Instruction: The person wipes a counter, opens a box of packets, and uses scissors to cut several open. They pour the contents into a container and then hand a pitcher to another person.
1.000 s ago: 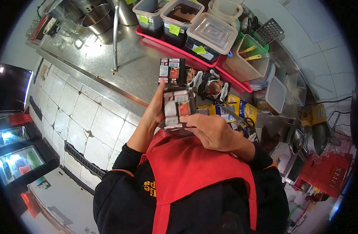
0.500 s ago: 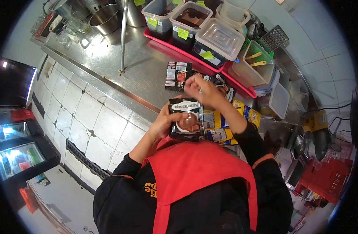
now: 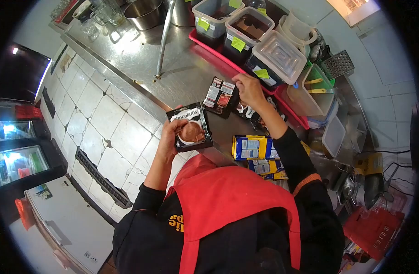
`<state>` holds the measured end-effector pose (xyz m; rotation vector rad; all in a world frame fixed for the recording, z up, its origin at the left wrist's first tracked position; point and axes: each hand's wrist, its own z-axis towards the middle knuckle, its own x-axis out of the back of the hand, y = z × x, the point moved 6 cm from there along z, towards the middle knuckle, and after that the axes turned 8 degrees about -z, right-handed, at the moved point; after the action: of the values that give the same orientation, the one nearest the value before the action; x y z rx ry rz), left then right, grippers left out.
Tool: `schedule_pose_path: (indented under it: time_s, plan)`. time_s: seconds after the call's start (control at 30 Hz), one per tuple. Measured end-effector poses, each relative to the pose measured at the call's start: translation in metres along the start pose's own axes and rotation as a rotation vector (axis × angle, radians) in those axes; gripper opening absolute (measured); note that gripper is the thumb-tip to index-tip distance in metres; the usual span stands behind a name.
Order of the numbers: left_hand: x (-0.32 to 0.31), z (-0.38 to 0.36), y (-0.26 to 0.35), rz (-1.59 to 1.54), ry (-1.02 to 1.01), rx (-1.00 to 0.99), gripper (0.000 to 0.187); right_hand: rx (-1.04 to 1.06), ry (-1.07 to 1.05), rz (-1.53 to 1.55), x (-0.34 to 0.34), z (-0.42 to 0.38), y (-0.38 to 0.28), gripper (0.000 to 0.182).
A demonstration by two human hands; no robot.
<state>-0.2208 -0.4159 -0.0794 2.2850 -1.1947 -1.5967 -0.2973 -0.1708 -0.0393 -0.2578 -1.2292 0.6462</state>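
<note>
My left hand [image 3: 168, 139] holds a black chocolatos packet [image 3: 191, 130] with a cup picture, its thumb across the front, at the counter's front edge. My right hand [image 3: 249, 90] is over the counter by the upper right corner of a second black packet [image 3: 220, 97] whose back is up. Its fingers are bent together; whether something small is between them is hidden. More black packets [image 3: 248, 114] lie below the right wrist. Yellow and blue packets [image 3: 253, 148] lie nearer my apron, partly behind the right forearm.
A red tray [image 3: 218, 57] holds lidded and open plastic tubs [image 3: 250, 27]. A metal bar [image 3: 164, 41] stands on the steel counter [image 3: 127, 59]. Steel pots [image 3: 143, 13] and glass mugs [image 3: 106, 13] are at the back left, a grater [image 3: 337, 65] at the right.
My left hand has moved left with the chocolatos packet, which now tilts. My right hand has moved away from it, up and right. The whole view has shifted slightly.
</note>
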Motion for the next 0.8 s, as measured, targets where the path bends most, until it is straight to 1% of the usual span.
schedule_pose_path:
  time_s: [0.1, 0.13, 0.17, 0.23, 0.27, 0.3, 0.33, 0.37, 0.4, 0.43, 0.47, 0.5, 0.53, 0.57, 0.6, 0.63, 0.67, 0.7, 0.73, 0.77, 0.8]
  plan:
    - [0.010, 0.009, 0.001, 0.022, 0.024, 0.001, 0.053, 0.033, 0.006, -0.030, 0.024, -0.001, -0.020, 0.028]
    - [0.011, 0.009, 0.002, 0.028, 0.020, 0.005, 0.053, 0.092, -0.080, -0.070, 0.019, -0.004, -0.026, 0.041]
    - [0.004, 0.007, 0.003, -0.020, 0.011, 0.051, 0.050, 0.087, -0.073, -0.073, 0.020, -0.008, -0.035, 0.041]
    - [-0.004, 0.006, 0.005, -0.067, -0.003, 0.095, 0.048, 0.133, -0.336, -0.479, 0.004, -0.021, -0.060, 0.055]
    - [-0.003, 0.006, 0.009, 0.011, 0.028, 0.070, 0.036, 0.127, -0.410, -0.512, -0.009, -0.026, -0.056, 0.064]
    - [-0.004, 0.006, 0.016, 0.091, 0.053, 0.040, 0.034, 0.126, -0.398, -0.514, -0.018, -0.029, -0.049, 0.064]
    - [-0.009, 0.005, 0.019, 0.065, 0.006, -0.002, 0.033, 0.149, -0.398, -0.418, -0.028, -0.032, -0.041, 0.062]
    - [-0.010, 0.004, 0.023, 0.063, 0.006, -0.008, 0.033, 0.176, -0.402, -0.320, -0.030, -0.031, -0.043, 0.061]
    - [-0.008, 0.002, 0.028, 0.077, 0.018, -0.029, 0.033, 0.185, -0.310, -0.269, -0.026, -0.030, -0.044, 0.051]
    - [-0.004, 0.000, 0.033, 0.095, 0.029, -0.046, 0.032, 0.187, -0.311, -0.267, -0.026, -0.030, -0.042, 0.051]
    - [0.008, 0.002, 0.038, 0.081, 0.088, -0.123, 0.030, 0.061, -0.274, 0.020, -0.011, -0.023, -0.044, 0.042]
    - [0.014, 0.005, 0.039, 0.078, 0.084, -0.124, 0.030, -0.065, -0.232, 0.303, -0.001, -0.019, -0.040, 0.033]
    - [0.021, 0.006, 0.042, 0.091, 0.094, -0.153, 0.030, -0.197, -0.366, 0.149, -0.019, -0.024, 0.000, 0.021]
    - [0.023, 0.006, 0.045, 0.104, 0.103, -0.182, 0.030, -0.198, -0.365, 0.146, -0.016, -0.024, -0.002, 0.021]
    - [0.007, -0.002, 0.049, 0.133, 0.109, -0.209, 0.037, -0.289, -0.211, 0.445, -0.001, -0.021, -0.010, 0.021]
    - [0.007, -0.002, 0.048, 0.131, 0.106, -0.208, 0.037, -0.374, -0.049, 0.742, 0.014, -0.019, -0.016, 0.023]
    - [0.008, 0.000, 0.042, 0.205, 0.096, -0.133, 0.044, -0.338, 0.078, 0.800, 0.042, -0.012, -0.049, 0.022]
    - [0.008, 0.001, 0.036, 0.278, 0.087, -0.060, 0.053, -0.336, 0.079, 0.798, 0.052, -0.011, -0.064, 0.022]
    - [0.003, -0.001, 0.030, 0.328, 0.111, -0.023, 0.050, -0.295, 0.107, 0.806, 0.060, -0.010, -0.077, 0.024]
    - [-0.004, -0.004, 0.022, 0.334, 0.080, 0.021, 0.044, -0.255, 0.135, 0.815, 0.065, -0.012, -0.085, 0.026]
    - [-0.007, -0.003, 0.015, 0.352, 0.095, 0.057, 0.039, -0.314, 0.083, 0.824, 0.059, -0.019, -0.084, 0.025]
